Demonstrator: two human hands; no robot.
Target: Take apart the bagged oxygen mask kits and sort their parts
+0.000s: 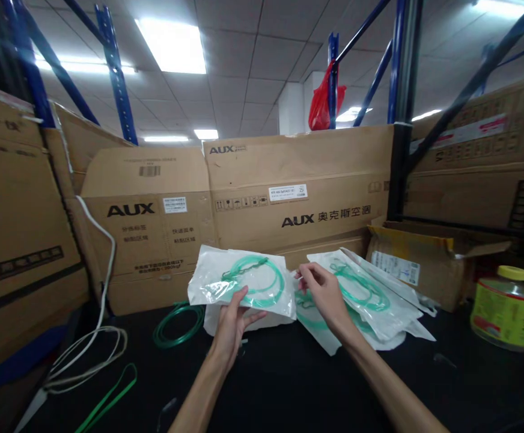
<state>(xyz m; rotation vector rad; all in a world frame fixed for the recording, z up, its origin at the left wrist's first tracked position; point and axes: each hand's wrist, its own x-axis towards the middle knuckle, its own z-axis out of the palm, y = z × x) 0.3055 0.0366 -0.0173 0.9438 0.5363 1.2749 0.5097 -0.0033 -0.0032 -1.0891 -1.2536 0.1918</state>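
My left hand (pixel 232 325) grips a clear-fronted white packet (pixel 208 288) by its lower edge, thumb on top. Inside the packet lies a coil of green tubing (pixel 282 282). At the packet's right edge, my right hand (pixel 322 291) is closed in a pinch; whatever its fingertips hold, if anything, is too small to make out. Under and beside my right hand, several similar packets (pixel 390 319) with green coils lie in an overlapping pile on the black table. Another white packet (pixel 212 319) shows partly beneath the held one.
Loose green tubing (pixel 178 343) lies left of the packets. A white cable (pixel 86 349) and a green strap (pixel 109 397) are farther left. On the right stand an open cardboard box (pixel 437 288) and a yellow-lidded jar (pixel 508 310). Cardboard panels (pixel 298 192) wall the back.
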